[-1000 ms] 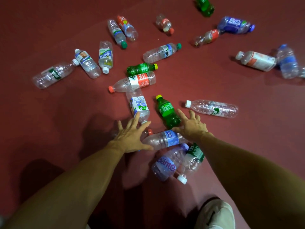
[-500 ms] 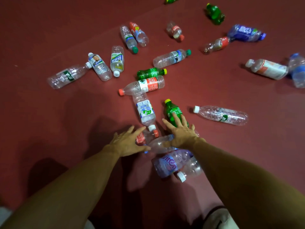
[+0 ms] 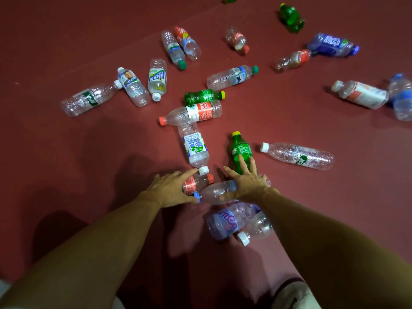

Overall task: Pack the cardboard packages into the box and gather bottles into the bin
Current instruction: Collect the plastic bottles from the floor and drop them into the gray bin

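Many empty plastic bottles lie scattered on the dark red floor. My left hand rests with fairly straight fingers on a small red-label bottle, its thumb by the blue cap of a clear bottle. My right hand lies spread over that clear bottle, and its fingertips touch a green bottle. Just below the hands lie a purple-label bottle and a clear white-capped bottle. A white-label bottle points its cap at my left fingers.
A clear bottle lies right of the green one. Farther off lie a red-label bottle, another green bottle and several more across the floor up to the top and right edges. My knee shows at the bottom.
Both hands have come closer together. The left has slid right onto the small red-label bottle; the right has settled over the clear bottle and the green bottle's base. The clear bottle has turned.
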`<state>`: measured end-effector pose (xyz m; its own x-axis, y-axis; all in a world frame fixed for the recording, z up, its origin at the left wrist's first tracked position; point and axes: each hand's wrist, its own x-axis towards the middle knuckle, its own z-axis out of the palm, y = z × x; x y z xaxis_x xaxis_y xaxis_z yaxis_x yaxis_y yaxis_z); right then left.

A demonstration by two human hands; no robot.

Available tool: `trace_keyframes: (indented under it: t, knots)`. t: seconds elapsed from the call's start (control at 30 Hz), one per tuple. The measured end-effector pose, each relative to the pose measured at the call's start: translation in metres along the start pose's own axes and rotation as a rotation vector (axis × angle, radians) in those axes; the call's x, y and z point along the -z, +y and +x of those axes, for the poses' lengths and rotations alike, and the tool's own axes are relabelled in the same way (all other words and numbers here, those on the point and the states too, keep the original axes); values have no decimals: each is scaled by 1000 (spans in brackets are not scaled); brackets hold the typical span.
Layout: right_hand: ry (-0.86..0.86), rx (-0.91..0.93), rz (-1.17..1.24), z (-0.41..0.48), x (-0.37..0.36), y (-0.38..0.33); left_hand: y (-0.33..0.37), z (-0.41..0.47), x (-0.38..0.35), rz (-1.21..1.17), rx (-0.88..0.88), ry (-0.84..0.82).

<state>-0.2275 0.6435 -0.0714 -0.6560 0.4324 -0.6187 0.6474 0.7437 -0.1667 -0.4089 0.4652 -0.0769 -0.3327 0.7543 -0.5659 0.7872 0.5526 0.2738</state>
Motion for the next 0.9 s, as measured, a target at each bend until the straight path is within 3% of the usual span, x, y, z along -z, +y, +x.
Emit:
trace_keyframes:
  t: [0.33, 0.6, 0.77, 0.9]
  knots:
    - [-59, 25, -127, -3, 4, 1, -7, 4, 2, 122, -45, 81]
    - [28, -119, 27, -4, 8, 5, -20, -7, 11, 155, 45, 162]
    - [152, 58, -146, 2, 0, -6, -20, -11, 9, 145, 73, 138]
    - [123, 132, -163, 7, -3, -14, -20, -11, 6, 141, 76, 88]
